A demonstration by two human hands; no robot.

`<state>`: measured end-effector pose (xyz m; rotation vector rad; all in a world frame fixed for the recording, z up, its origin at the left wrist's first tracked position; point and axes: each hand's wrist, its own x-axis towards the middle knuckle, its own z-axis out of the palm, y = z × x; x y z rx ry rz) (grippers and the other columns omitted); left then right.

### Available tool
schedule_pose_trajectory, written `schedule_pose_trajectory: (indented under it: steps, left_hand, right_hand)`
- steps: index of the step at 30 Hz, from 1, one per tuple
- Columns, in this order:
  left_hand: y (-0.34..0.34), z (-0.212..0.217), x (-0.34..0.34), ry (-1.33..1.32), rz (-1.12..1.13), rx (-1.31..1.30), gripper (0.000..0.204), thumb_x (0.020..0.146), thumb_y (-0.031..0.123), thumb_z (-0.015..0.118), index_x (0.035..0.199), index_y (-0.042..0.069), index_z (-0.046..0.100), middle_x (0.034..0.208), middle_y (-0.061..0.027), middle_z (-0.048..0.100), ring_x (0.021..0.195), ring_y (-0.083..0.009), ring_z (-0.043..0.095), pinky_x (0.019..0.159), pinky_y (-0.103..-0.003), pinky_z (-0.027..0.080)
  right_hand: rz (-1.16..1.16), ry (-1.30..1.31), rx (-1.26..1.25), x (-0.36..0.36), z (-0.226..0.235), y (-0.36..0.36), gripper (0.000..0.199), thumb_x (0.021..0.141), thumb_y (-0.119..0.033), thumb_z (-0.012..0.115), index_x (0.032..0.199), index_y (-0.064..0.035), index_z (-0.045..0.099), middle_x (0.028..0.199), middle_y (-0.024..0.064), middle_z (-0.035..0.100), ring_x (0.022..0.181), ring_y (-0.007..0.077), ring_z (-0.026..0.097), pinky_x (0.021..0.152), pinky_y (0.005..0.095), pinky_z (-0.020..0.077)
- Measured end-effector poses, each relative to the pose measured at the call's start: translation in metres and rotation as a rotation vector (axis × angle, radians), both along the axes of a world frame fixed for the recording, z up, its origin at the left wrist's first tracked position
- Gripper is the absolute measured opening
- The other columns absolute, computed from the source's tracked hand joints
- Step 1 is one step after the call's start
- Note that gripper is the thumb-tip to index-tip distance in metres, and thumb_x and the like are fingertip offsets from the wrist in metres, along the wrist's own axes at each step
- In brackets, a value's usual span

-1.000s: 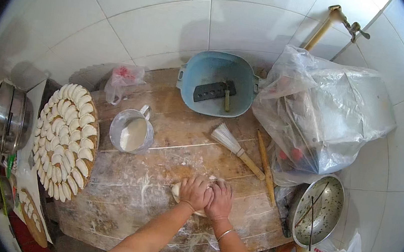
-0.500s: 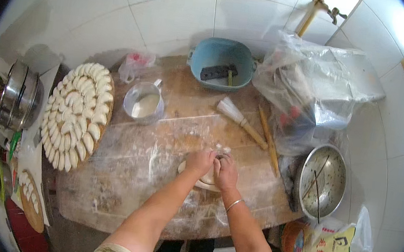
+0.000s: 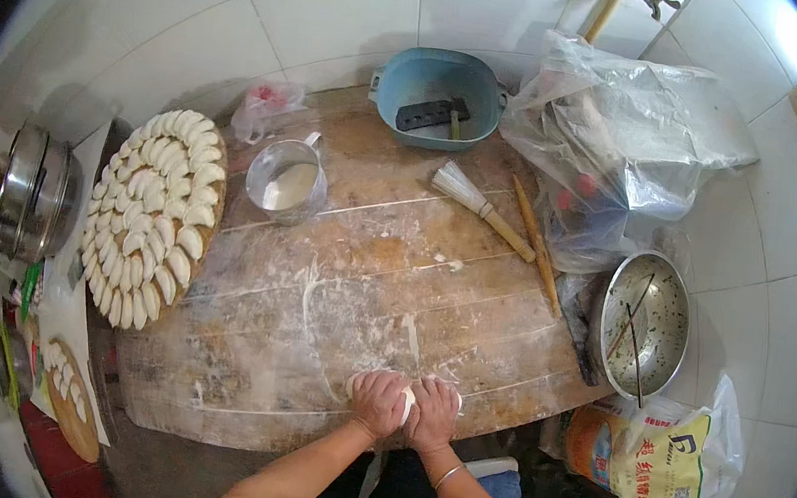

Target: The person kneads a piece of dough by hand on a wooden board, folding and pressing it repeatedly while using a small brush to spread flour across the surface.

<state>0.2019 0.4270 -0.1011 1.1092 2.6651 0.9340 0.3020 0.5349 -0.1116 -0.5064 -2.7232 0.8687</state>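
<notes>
Side by side near the front edge of the wooden board, both my hands are closed over a piece of pale dough. My left hand [image 3: 380, 403] curls over its left part, and my right hand [image 3: 433, 413] presses on the right, a bracelet on that wrist. Only bits of the dough [image 3: 409, 405] show between and beside my fingers; the rest is covered. Flour streaks the wooden board [image 3: 363, 294] beyond my hands. Farther off lie a white-bristled brush [image 3: 465, 191] and a thin wooden rolling pin [image 3: 534, 246].
A round tray [image 3: 209, 236] of dumplings stands left, beside a measuring jug [image 3: 312, 184] of flour. A blue-green basin [image 3: 447, 140] sits at the back wall. On the right are plastic sheeting [image 3: 647, 130], a metal bowl [image 3: 660, 351] with chopsticks, and a flour bag [image 3: 666, 461].
Both hands have drawn back toward me with the dough, from the board's middle to near its front edge. They now cover more of the dough. The view has shifted slightly.
</notes>
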Motion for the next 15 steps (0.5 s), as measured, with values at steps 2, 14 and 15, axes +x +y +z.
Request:
schedule_pose_trajectory:
  steps: [2,14,15]
  left_hand:
    - [0.015,-0.007,-0.016,-0.217,0.022,-0.135,0.037,0.082,0.025,0.055,0.115,0.012,0.063,0.122,-0.0131,0.056,0.116,-0.0316,0.049,0.097,-0.048,0.033]
    - [0.107,-0.021,-0.097,0.062,0.167,-0.191,0.042,0.084,0.031,0.054,0.119,0.009,0.06,0.134,-0.0151,0.049,0.128,-0.0344,0.039,0.106,-0.052,0.025]
    - [0.116,-0.019,-0.106,0.063,0.176,-0.195,0.042,0.085,0.031,0.054,0.12,0.009,0.06,0.134,-0.015,0.049,0.129,-0.0344,0.039,0.107,-0.052,0.025]
  right_hand:
    - [-0.055,-0.043,0.033,-0.027,0.004,0.016,0.037,0.085,-0.022,0.051,0.119,-0.0072,0.056,0.13,0.0165,0.053,0.123,0.0379,0.045,0.104,0.0562,0.0267]
    - [-0.177,0.002,-0.009,-0.116,-0.014,0.09,0.027,0.088,-0.025,0.055,0.103,-0.0044,0.064,0.131,0.0204,0.052,0.125,0.0403,0.043,0.108,0.0536,0.0268]
    - [-0.171,0.015,0.004,-0.123,-0.016,0.098,0.028,0.088,-0.026,0.055,0.101,-0.0035,0.065,0.131,0.0206,0.052,0.125,0.0405,0.044,0.108,0.0529,0.0283]
